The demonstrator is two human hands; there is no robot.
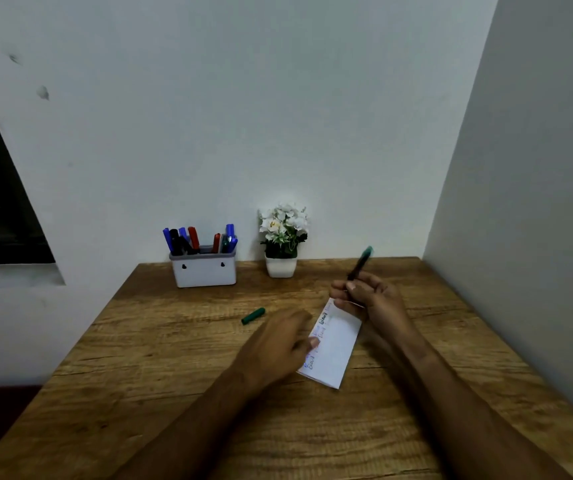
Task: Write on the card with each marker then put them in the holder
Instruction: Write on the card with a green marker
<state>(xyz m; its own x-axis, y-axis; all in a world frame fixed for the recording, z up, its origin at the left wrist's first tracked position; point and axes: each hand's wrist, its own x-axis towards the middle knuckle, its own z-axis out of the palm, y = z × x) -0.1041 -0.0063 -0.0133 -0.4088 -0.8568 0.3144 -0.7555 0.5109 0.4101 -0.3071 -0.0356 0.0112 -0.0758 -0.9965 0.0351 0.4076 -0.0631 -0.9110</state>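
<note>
Right hand (364, 294): grips green marker (360, 263), tilted, over card (335, 344). Left hand (280, 339): fingers flat on card; green cap (253, 316) just beyond it on worktop (160, 358).

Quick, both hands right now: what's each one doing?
Left hand: open, fingers resting on the card, pinning it to the table.
Right hand: gripping the green marker, tip end down toward the card.

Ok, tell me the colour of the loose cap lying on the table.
Green cap, clearest in the head view.
</note>
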